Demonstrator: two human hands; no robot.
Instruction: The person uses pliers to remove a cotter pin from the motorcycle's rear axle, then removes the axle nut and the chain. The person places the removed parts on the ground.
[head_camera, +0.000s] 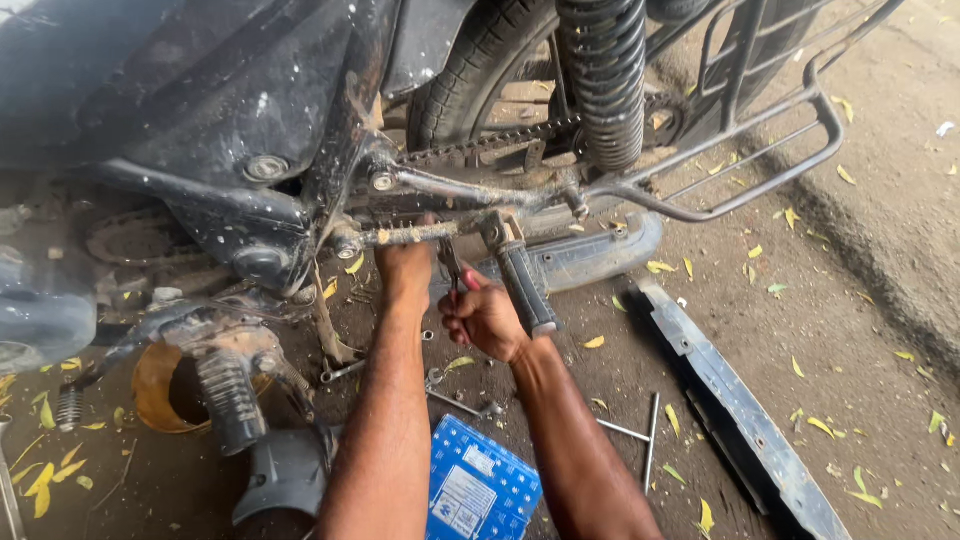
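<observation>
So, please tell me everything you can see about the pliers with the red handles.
The pliers are a small metal tool with red handle grips, dirty and worn. They stand almost upright, jaws up, handles down. The right hand grips the handles; the left hand is beside them on the left. The jaws reach up to the rusty horizontal rod under the motorcycle frame; whether they clamp it cannot be told. The black footrest hangs just right of them.

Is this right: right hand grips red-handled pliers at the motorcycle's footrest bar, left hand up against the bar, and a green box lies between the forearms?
Not quite. In the head view the box is blue, not green. The rest holds: right hand grips the red-handled pliers, left hand at the footrest bar.
</observation>
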